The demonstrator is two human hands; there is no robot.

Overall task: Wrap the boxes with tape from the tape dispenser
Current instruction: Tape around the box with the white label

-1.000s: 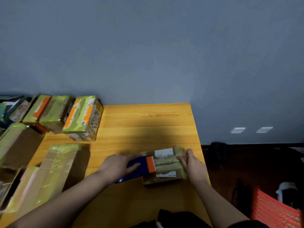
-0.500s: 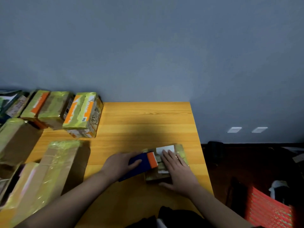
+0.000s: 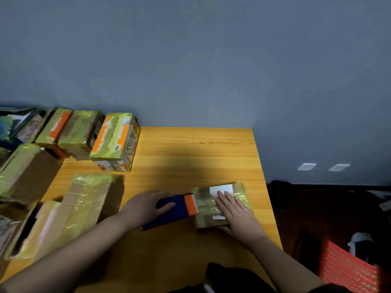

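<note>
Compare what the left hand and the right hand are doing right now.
The left hand curls around the blue and orange tape dispenser and grips it; the right hand lies flat with straight fingers on top of the small box. The left hand is beside the box, while the right hand is on it. Both are over the wooden table, working on the same box.

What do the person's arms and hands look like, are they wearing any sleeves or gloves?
Both forearms are bare, with no sleeves showing. The left hand and the right hand have no gloves, and no rings, watch or bands can be made out. Dark clothing shows at the bottom edge, near the body.
</note>
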